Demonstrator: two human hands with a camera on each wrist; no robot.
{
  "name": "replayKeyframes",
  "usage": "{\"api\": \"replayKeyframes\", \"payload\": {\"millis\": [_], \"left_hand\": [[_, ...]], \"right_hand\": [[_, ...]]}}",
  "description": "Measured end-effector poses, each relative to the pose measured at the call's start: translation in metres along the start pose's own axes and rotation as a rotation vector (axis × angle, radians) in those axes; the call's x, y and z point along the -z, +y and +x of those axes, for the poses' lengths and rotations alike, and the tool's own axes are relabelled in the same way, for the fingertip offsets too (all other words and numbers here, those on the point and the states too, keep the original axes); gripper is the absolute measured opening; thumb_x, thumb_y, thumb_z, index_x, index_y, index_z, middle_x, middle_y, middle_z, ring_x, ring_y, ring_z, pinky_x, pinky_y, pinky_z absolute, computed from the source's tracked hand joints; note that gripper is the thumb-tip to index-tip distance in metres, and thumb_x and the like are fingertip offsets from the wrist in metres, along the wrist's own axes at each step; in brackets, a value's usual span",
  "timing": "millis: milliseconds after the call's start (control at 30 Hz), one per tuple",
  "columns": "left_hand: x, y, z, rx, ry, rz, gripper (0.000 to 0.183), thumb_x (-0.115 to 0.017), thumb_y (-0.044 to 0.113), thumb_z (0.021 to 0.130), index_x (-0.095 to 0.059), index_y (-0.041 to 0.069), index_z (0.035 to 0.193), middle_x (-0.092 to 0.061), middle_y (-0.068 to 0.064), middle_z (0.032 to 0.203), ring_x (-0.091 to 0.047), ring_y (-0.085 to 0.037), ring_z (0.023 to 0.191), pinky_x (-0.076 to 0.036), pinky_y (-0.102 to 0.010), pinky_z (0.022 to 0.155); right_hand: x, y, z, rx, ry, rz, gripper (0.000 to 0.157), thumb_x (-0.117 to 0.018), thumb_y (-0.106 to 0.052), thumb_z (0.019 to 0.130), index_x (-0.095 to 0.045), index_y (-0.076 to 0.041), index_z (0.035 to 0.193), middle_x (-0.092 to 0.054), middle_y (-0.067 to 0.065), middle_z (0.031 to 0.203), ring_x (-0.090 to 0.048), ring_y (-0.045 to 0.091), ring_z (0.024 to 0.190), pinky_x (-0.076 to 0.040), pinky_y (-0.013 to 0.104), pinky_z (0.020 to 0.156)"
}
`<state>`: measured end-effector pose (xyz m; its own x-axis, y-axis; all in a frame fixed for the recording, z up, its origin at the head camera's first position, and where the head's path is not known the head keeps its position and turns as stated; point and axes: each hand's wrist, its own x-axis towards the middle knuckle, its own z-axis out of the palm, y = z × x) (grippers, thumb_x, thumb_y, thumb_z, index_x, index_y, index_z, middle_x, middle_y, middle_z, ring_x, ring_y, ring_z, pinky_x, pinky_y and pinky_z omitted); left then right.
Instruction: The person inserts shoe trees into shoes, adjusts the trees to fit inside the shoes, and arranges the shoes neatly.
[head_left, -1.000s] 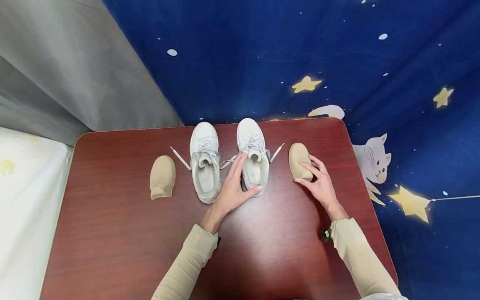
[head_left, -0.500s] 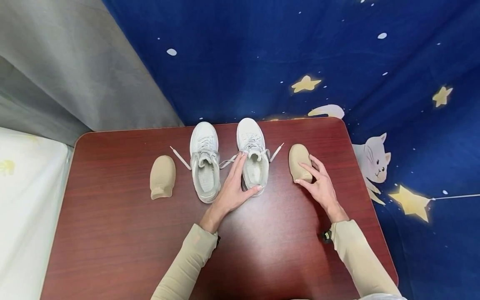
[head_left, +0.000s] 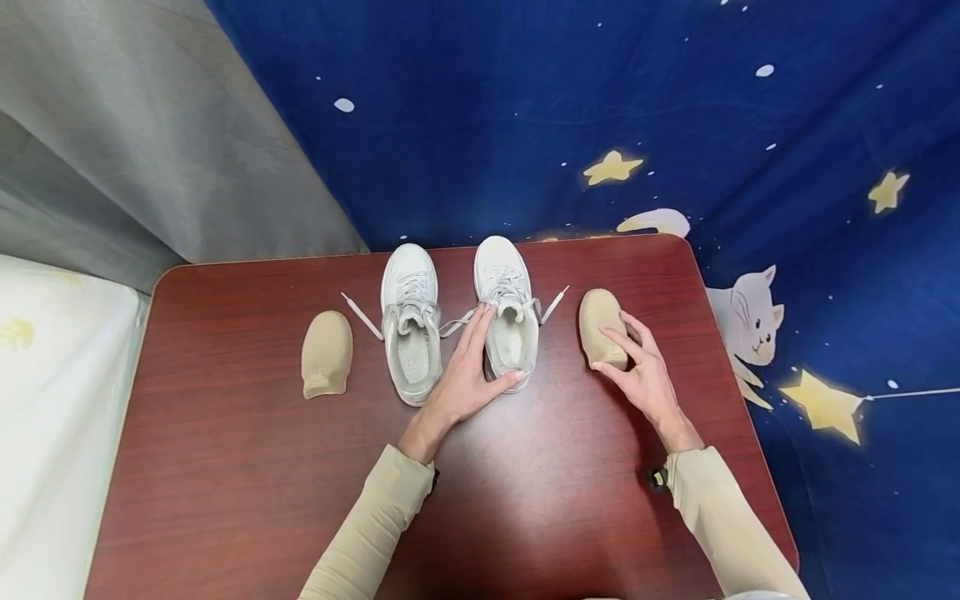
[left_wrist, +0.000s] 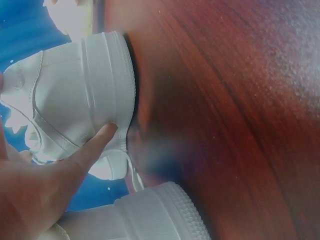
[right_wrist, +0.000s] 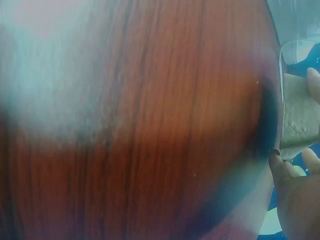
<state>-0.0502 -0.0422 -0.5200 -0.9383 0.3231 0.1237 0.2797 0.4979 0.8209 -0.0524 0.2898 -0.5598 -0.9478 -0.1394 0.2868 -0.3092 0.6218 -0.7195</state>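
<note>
A pair of white lace-up sneakers stands at the table's far edge, toes pointing away. My left hand [head_left: 467, 385] holds the right-hand sneaker [head_left: 510, 337], fingers along its left side and thumb at the heel rim; in the left wrist view a finger lies against the white sneaker's side [left_wrist: 60, 85]. The left-hand sneaker [head_left: 411, 333] stands just left of that hand. At the right, my right hand [head_left: 642, 371] grips the near end of a beige moulded shoe insert [head_left: 596, 321] between thumb and fingers. Part of the insert [right_wrist: 300, 112] shows in the right wrist view.
A second beige shoe insert [head_left: 327, 350] lies on the reddish-brown table [head_left: 225, 467], left of the sneakers. Loose laces [head_left: 362, 316] stick out beside the sneakers. A blue curtain [head_left: 480, 125] with stars hangs behind the table.
The right hand and its shoe insert have shifted very slightly toward me. The left hand and both sneakers stay where they were.
</note>
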Motion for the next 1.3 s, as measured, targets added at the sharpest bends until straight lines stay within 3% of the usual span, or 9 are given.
{"api": "replayKeyframes", "payload": {"millis": [200, 467, 600, 733, 933, 1300], "left_hand": [[0.006, -0.003, -0.002, 0.015, 0.020, 0.015, 0.107, -0.080, 0.046, 0.079, -0.014, 0.024, 0.160, -0.013, -0.002, 0.165, -0.015, -0.014, 0.150, -0.027, -0.043, 0.117], [0.005, -0.002, -0.001, -0.026, 0.018, -0.019, 0.104, -0.079, 0.042, 0.081, -0.015, 0.022, 0.160, -0.014, -0.006, 0.164, -0.015, -0.016, 0.150, -0.030, -0.044, 0.116], [0.003, -0.003, -0.001, -0.013, 0.008, -0.056, 0.100, -0.078, 0.036, 0.083, -0.015, 0.025, 0.160, -0.012, -0.003, 0.165, -0.017, -0.017, 0.149, -0.041, -0.046, 0.108], [0.001, -0.005, -0.002, 0.012, -0.004, -0.118, 0.095, -0.075, 0.030, 0.086, -0.015, 0.030, 0.160, -0.010, 0.001, 0.165, -0.021, -0.018, 0.147, -0.052, -0.046, 0.095], [-0.001, -0.007, -0.006, 0.021, 0.005, -0.167, 0.092, -0.072, 0.026, 0.088, -0.016, 0.032, 0.160, -0.011, 0.000, 0.165, -0.023, -0.021, 0.147, -0.053, -0.048, 0.093], [-0.004, -0.007, -0.004, 0.006, 0.043, -0.193, 0.084, -0.069, 0.019, 0.090, -0.022, 0.030, 0.159, -0.017, -0.002, 0.164, -0.030, -0.020, 0.143, -0.055, -0.046, 0.089]], "right_hand": [[-0.005, -0.012, 0.003, -0.026, -0.007, 0.084, 0.064, -0.092, -0.009, 0.067, -0.070, -0.018, 0.127, -0.042, 0.011, 0.151, -0.046, 0.031, 0.132, -0.033, 0.019, 0.108], [-0.001, -0.024, 0.003, -0.031, 0.023, 0.108, 0.066, -0.094, -0.005, 0.063, -0.072, -0.018, 0.125, -0.045, 0.010, 0.150, -0.048, 0.030, 0.128, -0.035, 0.017, 0.105], [0.001, -0.034, 0.003, -0.018, 0.029, 0.124, 0.065, -0.093, -0.003, 0.063, -0.072, -0.014, 0.123, -0.046, 0.013, 0.148, -0.049, 0.032, 0.127, -0.036, 0.015, 0.102], [0.005, -0.058, 0.004, 0.003, 0.047, 0.183, 0.061, -0.091, 0.005, 0.061, -0.072, -0.003, 0.119, -0.047, 0.022, 0.144, -0.049, 0.042, 0.123, -0.036, 0.013, 0.101], [0.011, -0.092, 0.007, 0.005, 0.022, 0.290, 0.058, -0.087, 0.013, 0.062, -0.069, 0.008, 0.116, -0.047, 0.031, 0.139, -0.049, 0.050, 0.119, -0.040, 0.017, 0.102], [0.013, -0.104, 0.009, 0.008, -0.006, 0.399, 0.057, -0.085, 0.017, 0.062, -0.068, 0.011, 0.116, -0.045, 0.034, 0.139, -0.045, 0.052, 0.122, -0.042, 0.020, 0.103]]}}
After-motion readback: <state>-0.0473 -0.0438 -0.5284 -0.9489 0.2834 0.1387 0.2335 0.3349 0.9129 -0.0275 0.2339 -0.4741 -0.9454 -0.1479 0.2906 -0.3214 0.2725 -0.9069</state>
